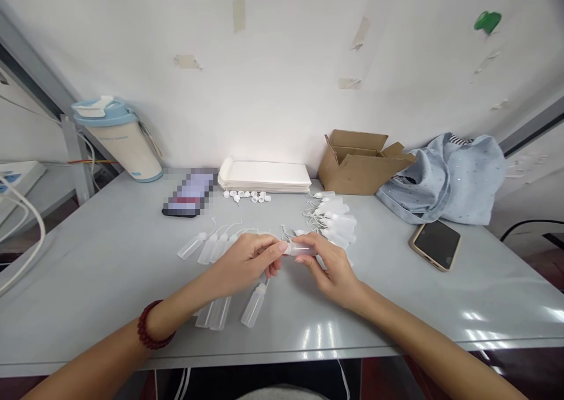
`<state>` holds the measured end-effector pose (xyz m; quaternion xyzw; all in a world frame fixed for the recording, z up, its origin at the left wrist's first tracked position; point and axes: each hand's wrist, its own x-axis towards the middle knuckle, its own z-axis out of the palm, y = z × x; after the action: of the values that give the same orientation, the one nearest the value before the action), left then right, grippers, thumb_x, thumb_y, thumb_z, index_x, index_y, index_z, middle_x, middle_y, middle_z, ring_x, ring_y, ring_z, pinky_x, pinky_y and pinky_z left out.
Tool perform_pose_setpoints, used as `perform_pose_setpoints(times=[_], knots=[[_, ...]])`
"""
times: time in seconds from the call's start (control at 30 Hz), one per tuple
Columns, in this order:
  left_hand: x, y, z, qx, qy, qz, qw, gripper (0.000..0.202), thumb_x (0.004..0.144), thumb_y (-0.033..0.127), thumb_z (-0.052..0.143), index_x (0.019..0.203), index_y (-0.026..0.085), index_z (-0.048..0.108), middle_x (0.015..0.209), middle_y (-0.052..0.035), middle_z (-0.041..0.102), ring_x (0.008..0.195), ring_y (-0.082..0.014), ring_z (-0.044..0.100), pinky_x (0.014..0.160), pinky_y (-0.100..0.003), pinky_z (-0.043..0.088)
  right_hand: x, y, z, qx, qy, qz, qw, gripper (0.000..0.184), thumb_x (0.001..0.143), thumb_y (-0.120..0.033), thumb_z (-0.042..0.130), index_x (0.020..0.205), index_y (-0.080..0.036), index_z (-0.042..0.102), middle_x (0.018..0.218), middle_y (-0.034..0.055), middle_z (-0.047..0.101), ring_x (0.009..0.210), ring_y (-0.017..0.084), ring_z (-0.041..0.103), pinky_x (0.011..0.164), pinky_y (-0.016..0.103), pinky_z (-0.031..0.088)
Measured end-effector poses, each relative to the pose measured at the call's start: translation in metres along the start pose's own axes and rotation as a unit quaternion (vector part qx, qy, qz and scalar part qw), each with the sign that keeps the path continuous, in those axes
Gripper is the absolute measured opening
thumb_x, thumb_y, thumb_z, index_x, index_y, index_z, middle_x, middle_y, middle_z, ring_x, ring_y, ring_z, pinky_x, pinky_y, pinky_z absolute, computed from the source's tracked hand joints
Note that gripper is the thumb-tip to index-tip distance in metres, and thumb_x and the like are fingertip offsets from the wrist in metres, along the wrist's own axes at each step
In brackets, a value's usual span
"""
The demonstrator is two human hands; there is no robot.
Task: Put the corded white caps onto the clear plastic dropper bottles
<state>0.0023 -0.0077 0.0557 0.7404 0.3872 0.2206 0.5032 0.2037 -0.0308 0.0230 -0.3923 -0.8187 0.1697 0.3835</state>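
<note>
Both of my hands meet over the middle of the grey table. My right hand grips a small clear plastic bottle lying sideways. My left hand pinches the bottle's left end, where its cap sits. Finished-looking capped bottles lie in a row just left of my hands, and more bottles lie below my left wrist. A pile of uncapped bottles lies behind my right hand. Several loose white caps are scattered further back.
A stack of white trays, an open cardboard box and a blue cloth bag line the back wall. A phone lies to the right, another device to the left, and a white-and-blue jug stands at the far left.
</note>
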Motion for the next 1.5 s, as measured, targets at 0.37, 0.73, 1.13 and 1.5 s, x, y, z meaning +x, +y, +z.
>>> perform_pose_setpoints(times=[0.37, 0.73, 1.13, 1.5], knots=[[-0.004, -0.017, 0.014, 0.275, 0.110, 0.261, 0.919, 0.031, 0.098, 0.024, 0.031, 0.077, 0.017, 0.052, 0.064, 0.0001, 0.051, 0.054, -0.0120, 0.043, 0.052, -0.025, 0.034, 0.005, -0.011, -0.015, 0.133, -0.077, 0.130, 0.980, 0.026, 0.096, -0.036, 0.039, 0.091, -0.018, 0.057, 0.077, 0.0030, 0.060, 0.068, 0.015, 0.054, 0.062, 0.028, 0.041], [-0.002, -0.019, 0.009, 0.264, 0.109, 0.262, 0.922, 0.017, 0.096, 0.023, 0.042, 0.087, 0.016, 0.054, 0.071, -0.0018, 0.056, 0.060, -0.0126, 0.049, 0.058, -0.025, 0.040, 0.006, -0.008, -0.012, 0.173, -0.063, 0.181, 0.966, 0.027, 0.093, -0.041, 0.043, 0.092, -0.019, 0.060, 0.077, 0.0017, 0.060, 0.068, 0.015, 0.052, 0.059, 0.026, 0.037], [0.010, -0.018, -0.027, 0.228, 0.136, 0.051, 0.963, 0.024, 0.092, 0.033, 0.044, 0.091, 0.018, 0.063, 0.091, -0.0036, 0.067, 0.078, -0.0168, 0.060, 0.063, -0.025, 0.045, 0.007, 0.005, -0.008, -0.056, 0.040, 0.063, 0.996, 0.015, 0.090, -0.029, 0.051, 0.101, -0.019, 0.056, 0.079, 0.0056, 0.061, 0.066, 0.017, 0.055, 0.055, 0.028, 0.043], [0.029, -0.082, -0.102, 0.414, 0.190, -0.039, 0.889, 0.046, 0.086, 0.020, 0.030, 0.127, 0.009, 0.047, 0.129, -0.0172, 0.053, 0.124, -0.0310, 0.044, 0.102, -0.048, 0.035, 0.007, 0.028, -0.003, -0.290, 0.038, 0.104, 0.951, 0.016, 0.088, -0.017, 0.045, 0.101, -0.015, 0.053, 0.102, 0.0155, 0.058, 0.092, 0.029, 0.055, 0.064, 0.037, 0.049]])
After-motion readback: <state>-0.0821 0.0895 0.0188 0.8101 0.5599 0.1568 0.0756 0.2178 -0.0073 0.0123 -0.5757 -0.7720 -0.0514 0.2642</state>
